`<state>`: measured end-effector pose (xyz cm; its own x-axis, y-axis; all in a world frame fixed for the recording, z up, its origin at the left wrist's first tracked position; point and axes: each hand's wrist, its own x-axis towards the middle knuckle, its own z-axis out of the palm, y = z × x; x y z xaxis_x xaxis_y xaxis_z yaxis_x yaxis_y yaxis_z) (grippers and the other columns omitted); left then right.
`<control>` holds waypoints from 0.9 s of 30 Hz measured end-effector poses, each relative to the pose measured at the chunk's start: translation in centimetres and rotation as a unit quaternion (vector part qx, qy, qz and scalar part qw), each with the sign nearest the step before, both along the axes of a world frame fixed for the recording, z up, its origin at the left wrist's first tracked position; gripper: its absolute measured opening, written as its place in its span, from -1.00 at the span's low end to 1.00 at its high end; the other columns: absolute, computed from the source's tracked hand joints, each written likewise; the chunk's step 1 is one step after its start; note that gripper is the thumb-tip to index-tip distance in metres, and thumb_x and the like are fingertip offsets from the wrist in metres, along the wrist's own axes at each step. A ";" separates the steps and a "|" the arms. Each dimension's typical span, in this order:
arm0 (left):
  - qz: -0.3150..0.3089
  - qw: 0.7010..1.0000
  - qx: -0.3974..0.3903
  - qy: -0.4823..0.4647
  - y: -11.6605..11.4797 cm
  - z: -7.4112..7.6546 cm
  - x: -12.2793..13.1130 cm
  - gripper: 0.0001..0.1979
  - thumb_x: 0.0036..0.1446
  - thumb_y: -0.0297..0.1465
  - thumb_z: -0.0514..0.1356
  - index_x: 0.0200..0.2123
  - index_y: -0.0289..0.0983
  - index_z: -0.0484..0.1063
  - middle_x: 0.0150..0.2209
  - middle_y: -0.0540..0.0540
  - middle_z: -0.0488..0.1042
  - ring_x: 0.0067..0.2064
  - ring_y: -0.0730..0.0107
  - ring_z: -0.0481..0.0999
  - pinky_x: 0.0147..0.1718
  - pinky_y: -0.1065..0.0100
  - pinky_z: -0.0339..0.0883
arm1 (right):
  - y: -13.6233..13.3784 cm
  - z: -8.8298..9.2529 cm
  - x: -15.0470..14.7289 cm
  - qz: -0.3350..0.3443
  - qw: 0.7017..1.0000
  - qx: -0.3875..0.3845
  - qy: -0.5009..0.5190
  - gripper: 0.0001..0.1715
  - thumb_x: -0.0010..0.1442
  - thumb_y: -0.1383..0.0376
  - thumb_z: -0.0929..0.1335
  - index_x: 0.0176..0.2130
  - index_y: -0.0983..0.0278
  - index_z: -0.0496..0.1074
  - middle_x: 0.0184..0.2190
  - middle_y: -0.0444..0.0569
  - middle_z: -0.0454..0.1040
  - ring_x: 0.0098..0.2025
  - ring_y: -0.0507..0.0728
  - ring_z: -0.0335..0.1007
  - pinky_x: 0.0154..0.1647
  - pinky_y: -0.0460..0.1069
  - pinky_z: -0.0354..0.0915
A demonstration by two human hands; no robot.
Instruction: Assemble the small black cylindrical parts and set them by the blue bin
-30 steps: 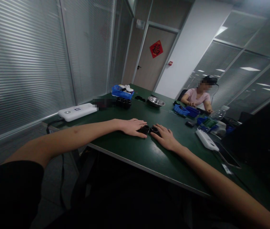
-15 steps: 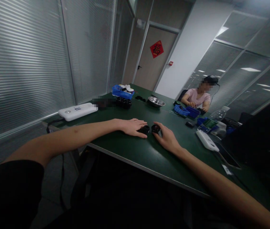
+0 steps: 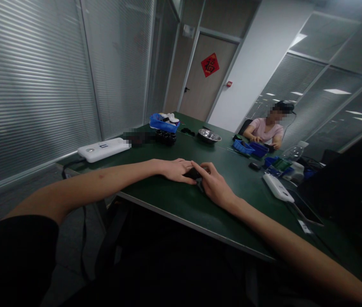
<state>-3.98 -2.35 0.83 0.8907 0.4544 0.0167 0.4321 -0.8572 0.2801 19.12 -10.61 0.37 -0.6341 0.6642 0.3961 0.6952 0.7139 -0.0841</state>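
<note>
My left hand (image 3: 175, 170) rests low over the green table, its thumb and fingers around a small black round part (image 3: 192, 173). Only a little of that part shows between the hands. From the right, my right hand (image 3: 214, 183) meets it, with the index finger stretched across to the left fingertips and the other fingers curled. A second black part, seen in the right hand earlier, is hidden by the fingers now. Whether the two parts touch I cannot tell.
Behind my left hand stand several black round parts (image 3: 166, 137) beside a blue bin (image 3: 164, 123). A steel bowl (image 3: 209, 136) is farther back. White power banks (image 3: 104, 149) lie at both sides. Across the table a person (image 3: 265, 130) works near blue bins (image 3: 243, 147) and a plastic bottle (image 3: 292, 152).
My right hand has moved left with its black part, closing the gap to the left hand. Its index finger now reaches over the left hand's part. The left hand has stayed in place.
</note>
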 end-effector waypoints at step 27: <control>-0.010 0.999 0.019 -0.024 0.2 -0.3 0.2 -0.23 0.28 0.18 0.03 0.33 -0.22 0.32 0.44 -0.22 0.20 0.47 -0.01 0.12 0.44 0.02 -0.13 | -0.3 0.5 0.1 0.050 0.999 -0.011 0.016 -0.35 0.52 0.26 0.15 0.50 0.03 0.02 0.45 -0.03 0.19 0.43 0.27 0.18 0.43 0.33 0.19</control>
<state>-3.76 -2.14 0.51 0.8971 0.4352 0.0763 0.4022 -0.8758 0.2668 19.26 -10.90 0.88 -0.6842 0.6075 0.4036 0.6178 0.7768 -0.1220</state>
